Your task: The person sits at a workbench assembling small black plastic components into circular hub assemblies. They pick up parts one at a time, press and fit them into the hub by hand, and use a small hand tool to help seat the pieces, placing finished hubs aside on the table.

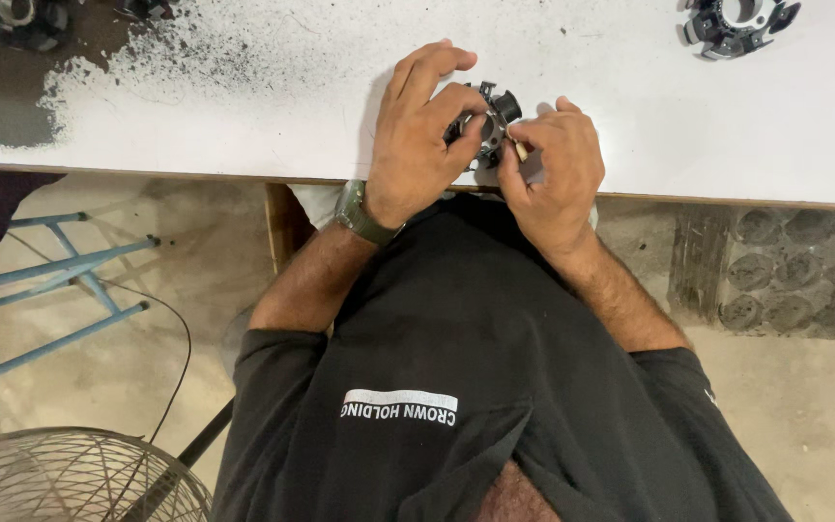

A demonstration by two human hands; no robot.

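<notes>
A small, round, dark grey metal-and-plastic motor part [488, 121] is held just above the near edge of the white, soot-speckled worktop [273, 106], gripped from one side by the curled fingers of the left hand [420, 135], on whose wrist a green-strapped watch [359, 215] is worn. The part is pinched from the opposite side by the right hand [555, 169], closed around it with a small tan piece at its fingertips. A second, similar dark ring-shaped component [734, 23] is located at the far right corner of the worktop, well apart from both hands, and a round wire fan guard [70, 478] is seen on the floor below the worktop.
</notes>
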